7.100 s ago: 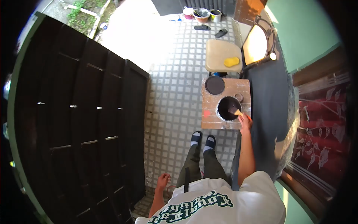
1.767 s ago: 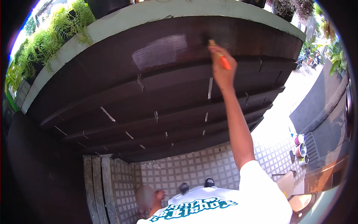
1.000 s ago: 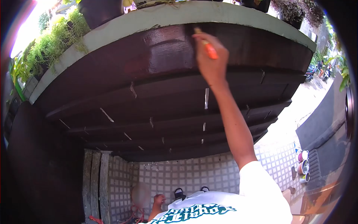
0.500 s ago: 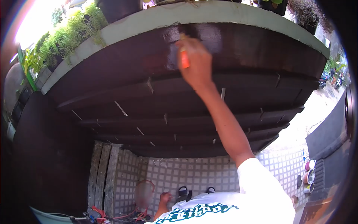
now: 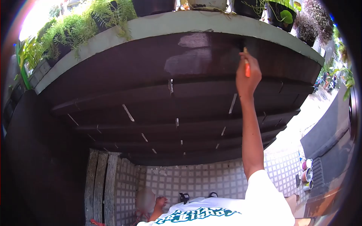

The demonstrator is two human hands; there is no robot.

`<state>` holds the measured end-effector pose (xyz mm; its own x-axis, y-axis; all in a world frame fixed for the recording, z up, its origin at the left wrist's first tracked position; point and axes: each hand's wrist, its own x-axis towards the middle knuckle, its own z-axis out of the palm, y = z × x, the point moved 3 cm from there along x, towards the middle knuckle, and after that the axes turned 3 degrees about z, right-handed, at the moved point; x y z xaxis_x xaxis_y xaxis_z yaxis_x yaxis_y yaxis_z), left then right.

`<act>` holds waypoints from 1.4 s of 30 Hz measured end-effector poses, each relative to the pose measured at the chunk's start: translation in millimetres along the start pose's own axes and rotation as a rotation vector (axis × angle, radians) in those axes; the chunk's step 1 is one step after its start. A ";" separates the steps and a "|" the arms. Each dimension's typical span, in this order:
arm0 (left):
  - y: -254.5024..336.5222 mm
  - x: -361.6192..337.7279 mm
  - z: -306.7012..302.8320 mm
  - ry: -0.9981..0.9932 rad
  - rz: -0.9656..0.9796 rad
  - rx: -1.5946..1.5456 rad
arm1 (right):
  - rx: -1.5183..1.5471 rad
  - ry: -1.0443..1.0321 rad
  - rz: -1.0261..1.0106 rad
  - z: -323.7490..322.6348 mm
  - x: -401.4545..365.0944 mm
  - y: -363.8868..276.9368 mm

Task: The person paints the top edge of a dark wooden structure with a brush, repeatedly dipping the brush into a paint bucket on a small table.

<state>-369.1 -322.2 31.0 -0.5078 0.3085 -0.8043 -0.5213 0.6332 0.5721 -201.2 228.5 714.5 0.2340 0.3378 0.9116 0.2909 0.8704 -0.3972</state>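
My right hand (image 5: pixel 249 73) is closed around a paintbrush (image 5: pixel 247 70) with an orange handle end. The dark bristles meet the upper part of the dark brown wall (image 5: pixel 124 64), just under its pale ledge (image 5: pixel 158 26). To the left of the brush, a shiny patch (image 5: pixel 190 60) catches the light on the brown surface. Low down beside my white shirt hangs my left hand (image 5: pixel 161 202), small in view, its fingers loosely bent and apart with nothing visible in them.
Potted plants (image 5: pixel 281 17) line the ledge. Below, the wall steps in ridges with short pale slits (image 5: pixel 128 113). Wooden planks (image 5: pixel 98 184) stand at lower left on the tiled floor (image 5: pixel 188 180). Several cans (image 5: pixel 307 174) sit at right by a dark slanted panel (image 5: pixel 328 128).
My right hand has carried the brush to the right along the top of the wall. The camera view has shifted slightly. My left hand stays low beside my body.
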 end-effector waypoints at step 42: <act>21.4 40.4 -54.0 -0.118 0.032 0.067 | -0.090 0.056 0.024 29.4 3.8 -45.9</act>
<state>-437.8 -334.6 19.4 -0.4368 0.4082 -0.8016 -0.4575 0.6664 0.5887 -241.0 200.4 739.4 0.2928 0.3357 0.8953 0.3660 0.8257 -0.4293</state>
